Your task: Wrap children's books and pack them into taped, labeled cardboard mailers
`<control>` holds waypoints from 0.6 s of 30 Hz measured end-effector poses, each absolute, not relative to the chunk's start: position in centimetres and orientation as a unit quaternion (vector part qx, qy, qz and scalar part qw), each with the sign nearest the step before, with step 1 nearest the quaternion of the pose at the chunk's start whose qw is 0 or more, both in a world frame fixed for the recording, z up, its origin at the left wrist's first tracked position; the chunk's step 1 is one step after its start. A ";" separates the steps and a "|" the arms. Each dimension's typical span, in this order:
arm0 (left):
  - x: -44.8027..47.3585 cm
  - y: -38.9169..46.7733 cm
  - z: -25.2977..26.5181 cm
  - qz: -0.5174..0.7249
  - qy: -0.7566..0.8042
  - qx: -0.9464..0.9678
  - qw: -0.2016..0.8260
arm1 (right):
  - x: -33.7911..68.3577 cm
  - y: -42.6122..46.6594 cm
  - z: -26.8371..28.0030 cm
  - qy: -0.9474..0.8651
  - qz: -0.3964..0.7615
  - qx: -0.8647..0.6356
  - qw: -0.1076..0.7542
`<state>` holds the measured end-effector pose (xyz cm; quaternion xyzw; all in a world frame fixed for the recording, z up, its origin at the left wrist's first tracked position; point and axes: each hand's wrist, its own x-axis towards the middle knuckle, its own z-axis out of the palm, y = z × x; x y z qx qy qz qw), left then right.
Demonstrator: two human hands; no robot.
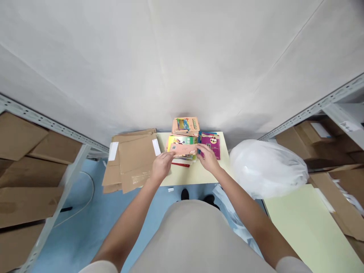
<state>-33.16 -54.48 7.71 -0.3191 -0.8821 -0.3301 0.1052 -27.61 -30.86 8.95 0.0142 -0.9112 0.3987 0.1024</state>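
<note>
A thin salmon-pink book point(184, 149) with a barcode near its left end is held level between my two hands. My left hand point(163, 165) pinches its left end, and my right hand point(209, 158) grips the right end. Under and behind it lies a stack of books, with a yellow-green illustrated cover point(182, 140) on top and a red book point(181, 165) low at the front. Farther back stands a pile of orange-pink books point(186, 124). Just right of my right hand rests a purple book point(214, 142) among others.
Flattened cardboard boxes point(138, 161) cover the left end of the pale table point(204, 177). A large white plastic bag point(267, 168) bulges at the right, beside a second pale-topped table point(309, 223). Metal shelving with cartons point(31, 170) stands left, and more cartons point(338, 201) sit right.
</note>
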 end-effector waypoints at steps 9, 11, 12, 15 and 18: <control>-29.8 -50.3 10.7 -0.674 -0.701 -0.129 -0.195 | -24.1 -29.6 10.8 -0.664 0.741 -0.069 0.077; -28.4 -49.0 11.0 -0.693 -0.668 -0.085 -0.259 | -23.0 -29.3 11.4 -0.661 0.739 -0.095 0.083; -27.6 -48.4 11.1 -0.693 -0.661 -0.068 -0.279 | -22.5 -29.0 11.6 -0.666 0.733 -0.107 0.090; -25.6 -47.0 11.2 -0.681 -0.659 -0.049 -0.317 | -20.7 -28.1 11.9 -0.674 0.716 -0.141 0.115; -24.0 -45.4 11.0 -0.679 -0.652 -0.063 -0.330 | -18.1 -26.4 11.6 -0.665 0.715 -0.173 0.129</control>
